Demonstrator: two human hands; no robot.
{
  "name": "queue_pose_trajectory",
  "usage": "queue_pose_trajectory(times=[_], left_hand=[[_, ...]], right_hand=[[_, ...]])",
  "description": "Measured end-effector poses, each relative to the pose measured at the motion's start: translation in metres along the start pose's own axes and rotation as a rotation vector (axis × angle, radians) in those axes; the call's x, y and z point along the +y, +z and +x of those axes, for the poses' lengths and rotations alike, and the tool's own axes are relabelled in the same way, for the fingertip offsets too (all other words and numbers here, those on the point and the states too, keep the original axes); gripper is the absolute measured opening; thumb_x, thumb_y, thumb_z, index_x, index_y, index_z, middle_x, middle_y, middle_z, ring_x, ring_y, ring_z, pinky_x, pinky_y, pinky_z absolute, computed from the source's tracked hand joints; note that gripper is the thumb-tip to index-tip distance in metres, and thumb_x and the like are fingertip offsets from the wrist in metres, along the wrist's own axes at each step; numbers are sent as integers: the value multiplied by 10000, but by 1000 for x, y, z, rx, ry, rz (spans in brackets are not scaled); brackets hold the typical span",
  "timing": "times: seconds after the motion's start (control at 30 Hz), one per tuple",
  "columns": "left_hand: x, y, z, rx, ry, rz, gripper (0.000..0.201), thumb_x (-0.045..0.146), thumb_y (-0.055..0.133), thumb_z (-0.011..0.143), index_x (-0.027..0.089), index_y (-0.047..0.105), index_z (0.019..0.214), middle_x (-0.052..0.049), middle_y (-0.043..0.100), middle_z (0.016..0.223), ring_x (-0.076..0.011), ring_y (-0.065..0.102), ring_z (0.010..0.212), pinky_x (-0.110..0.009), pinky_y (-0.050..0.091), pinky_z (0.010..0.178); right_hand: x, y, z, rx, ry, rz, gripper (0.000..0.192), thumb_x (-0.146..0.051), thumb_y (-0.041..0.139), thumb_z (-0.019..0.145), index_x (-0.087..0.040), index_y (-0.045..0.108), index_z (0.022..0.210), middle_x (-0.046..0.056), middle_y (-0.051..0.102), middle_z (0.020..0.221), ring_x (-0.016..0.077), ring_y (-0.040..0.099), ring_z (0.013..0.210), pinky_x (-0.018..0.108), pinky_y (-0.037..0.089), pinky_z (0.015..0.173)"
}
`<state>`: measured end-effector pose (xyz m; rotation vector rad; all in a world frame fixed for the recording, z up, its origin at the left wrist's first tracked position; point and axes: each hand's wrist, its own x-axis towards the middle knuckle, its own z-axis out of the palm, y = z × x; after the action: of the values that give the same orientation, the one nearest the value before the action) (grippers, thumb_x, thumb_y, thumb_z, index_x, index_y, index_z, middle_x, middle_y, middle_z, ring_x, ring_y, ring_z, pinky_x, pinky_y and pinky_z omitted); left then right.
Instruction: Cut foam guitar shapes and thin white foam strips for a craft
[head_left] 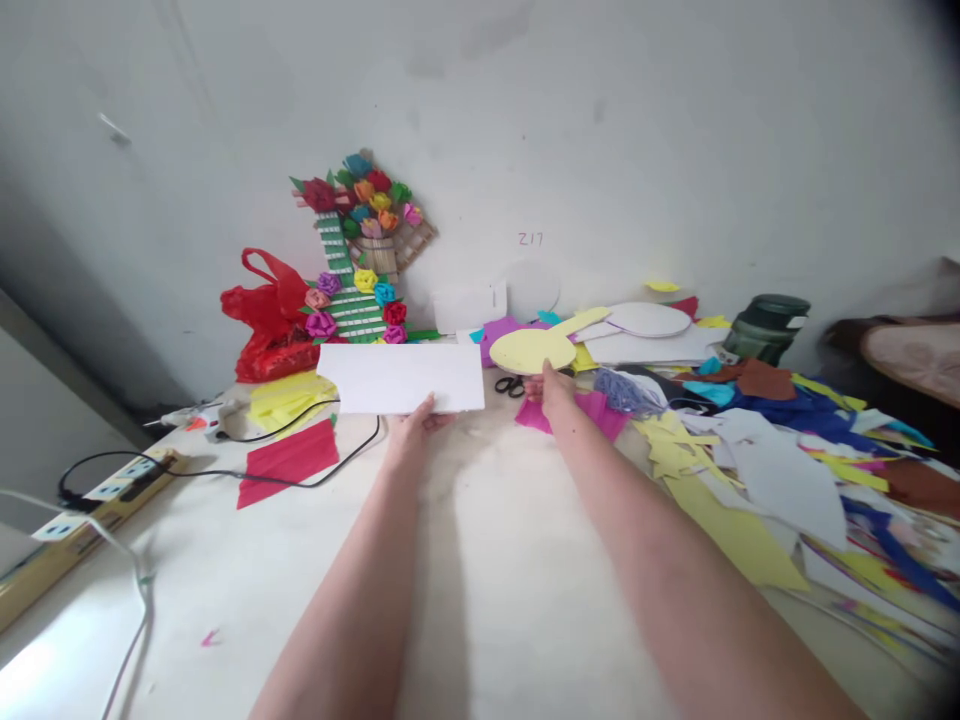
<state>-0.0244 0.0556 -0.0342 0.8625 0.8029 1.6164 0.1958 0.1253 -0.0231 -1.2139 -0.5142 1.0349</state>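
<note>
Messy tabletop [480, 560] w/ paper scraps: my left hand [417, 418] pinches the white sheet [401, 377] by its near edge, light & bendy I think, right hand [553, 388] grips the yellow cutout [534, 349].

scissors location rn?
Head view, centre: scissors lie on the table between the white sheet and the right hand.
</note>
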Motion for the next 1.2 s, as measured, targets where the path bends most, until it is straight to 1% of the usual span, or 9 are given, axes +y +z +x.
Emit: queue_pose_trajectory(times=[0.1,0.33,0.43,0.53,0.67,0.7,0.8,0.9,1.2], left_hand=[[-2,-2,2,-19,1,35,290,245,703,639,113,598,875,-52,672,763,-158,625,533,-312,547,595],[-9,-5,4,-74,-10,138,352,298,711,615,98,611,887,-87,678,800,-170,620,562,-307,530,589],[-8,-3,1,-89,-4,262,386,409,661,652,85,627,860,-107,675,773,-194,628,615,-324,518,637],[1,0,-2,-46,3,700,458,540,545,711,95,651,742,-119,666,726,-228,626,719,-341,489,704],[18,-8,-2,335,407,1440,361,468,565,733,167,654,914,-113,633,996,-289,483,1079,-395,378,900],[21,-12,-1,359,436,1573,350,408,572,745,167,633,990,-123,606,1058,-291,452,1112,-396,361,918],[31,-29,2,348,265,1825,336,202,513,775,149,576,1100,-150,563,1107,-271,478,1075,-366,402,856],[41,-41,3,219,92,1917,347,62,386,779,172,616,1015,-139,576,1076,-246,512,1048,-323,438,770],[79,-48,0,116,-289,2085,367,47,470,703,98,637,1026,-211,613,1048,-287,589,973,-347,465,751]], right_hand=[[-2,2,-9,-88,29,-69,434,-526,435,822,-148,494,617,18,527,377,83,426,265,178,317,249],[14,31,-43,-684,97,-64,332,-448,576,758,-135,595,865,53,673,658,162,623,561,290,523,516],[26,38,-51,-637,98,40,193,-204,652,692,-144,602,869,43,693,738,179,647,694,325,537,663],[32,37,-49,-535,102,154,201,-118,631,671,-150,604,868,38,698,769,189,650,751,349,534,724],[32,31,-44,-427,93,266,243,-102,610,679,-165,595,913,24,696,802,172,646,754,347,544,712],[32,30,-43,-406,97,278,247,-98,609,678,-163,595,916,24,695,806,168,644,748,342,546,705],[32,30,-43,-381,103,309,275,-90,606,673,-161,596,939,22,694,820,160,643,750,326,550,695],[33,30,-43,-408,102,318,303,-104,614,669,-167,592,966,22,693,829,165,643,770,323,552,687],[30,25,-35,-374,82,440,301,-101,587,662,-171,575,954,-1,687,804,135,639,768,273,544,708]])
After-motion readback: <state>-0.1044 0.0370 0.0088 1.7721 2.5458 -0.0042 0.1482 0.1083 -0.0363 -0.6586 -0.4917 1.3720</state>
